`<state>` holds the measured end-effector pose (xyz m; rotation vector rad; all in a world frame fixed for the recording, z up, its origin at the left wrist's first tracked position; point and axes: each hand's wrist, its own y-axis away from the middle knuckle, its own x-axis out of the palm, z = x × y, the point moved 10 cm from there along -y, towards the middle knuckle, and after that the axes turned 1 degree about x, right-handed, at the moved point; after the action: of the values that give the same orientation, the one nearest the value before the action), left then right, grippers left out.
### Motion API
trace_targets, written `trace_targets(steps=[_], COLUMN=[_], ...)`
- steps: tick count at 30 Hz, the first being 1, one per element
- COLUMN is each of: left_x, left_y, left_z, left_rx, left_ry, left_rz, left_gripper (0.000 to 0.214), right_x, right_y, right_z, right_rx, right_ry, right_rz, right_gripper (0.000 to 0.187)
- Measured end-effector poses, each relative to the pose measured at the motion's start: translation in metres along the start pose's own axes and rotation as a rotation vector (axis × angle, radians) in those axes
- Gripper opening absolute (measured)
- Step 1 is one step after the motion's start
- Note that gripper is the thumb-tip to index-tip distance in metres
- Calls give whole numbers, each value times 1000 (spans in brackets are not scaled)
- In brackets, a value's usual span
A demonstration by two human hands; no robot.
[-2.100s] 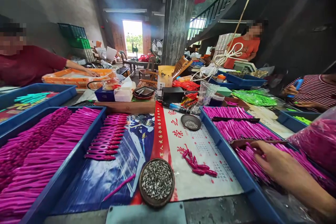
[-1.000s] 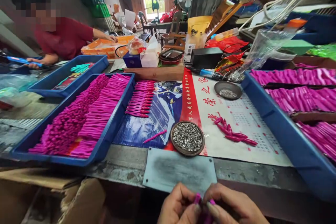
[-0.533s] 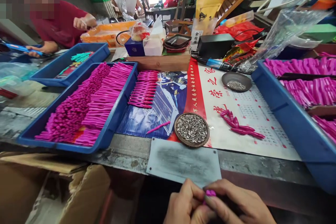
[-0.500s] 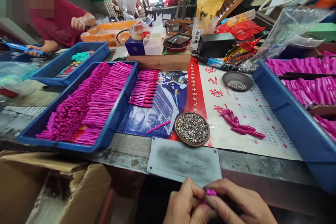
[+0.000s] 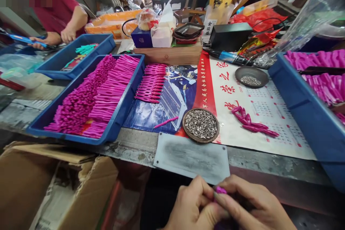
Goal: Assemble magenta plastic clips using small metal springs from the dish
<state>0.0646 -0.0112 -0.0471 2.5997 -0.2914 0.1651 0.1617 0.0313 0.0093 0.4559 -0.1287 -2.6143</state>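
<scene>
My left hand and my right hand meet below the table's front edge, fingers pinched together on a small magenta plastic piece; most of it is hidden. Just beyond them lies a grey metal plate. A round dish of small metal pins sits behind it. Loose magenta pieces lie on the calendar sheet to the right, and one single piece lies left of the dish.
A blue tray of magenta pieces stands at the left, another blue tray at the right. A row of magenta pieces lies between them. A cardboard box is at lower left. A person in red works at far left.
The camera has tilted down since two seconds ago. My right hand left the right tray and joined my left hand at the table edge on a magenta piece. The person's hand at left lowered.
</scene>
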Motion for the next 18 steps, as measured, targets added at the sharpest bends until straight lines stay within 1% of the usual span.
trace_targets(steps=[3, 5, 7, 10, 13, 18], left_x=[10, 16, 19, 25, 27, 24], left_y=[-2, -2, -3, -3, -5, -10], left_z=[-2, -2, -2, -4, -7, -13], left_rx=[-68, -130, -178, -221, -248, -246], left_ry=[158, 269, 347, 440, 477, 482], left_rz=[73, 95, 108, 138, 149, 142], left_gripper=[40, 41, 41, 41, 39, 36], right_x=[8, 15, 18, 18, 18, 15], right_y=[-3, -5, -7, -10, -14, -19], right_z=[-19, -32, -41, -47, -47, -45], right_rx=[163, 275, 355, 425, 466, 500], right_ry=[-206, -361, -454, -546, -623, -649], right_rz=[42, 65, 64, 71, 100, 89], right_gripper=[36, 43, 47, 47, 45, 45])
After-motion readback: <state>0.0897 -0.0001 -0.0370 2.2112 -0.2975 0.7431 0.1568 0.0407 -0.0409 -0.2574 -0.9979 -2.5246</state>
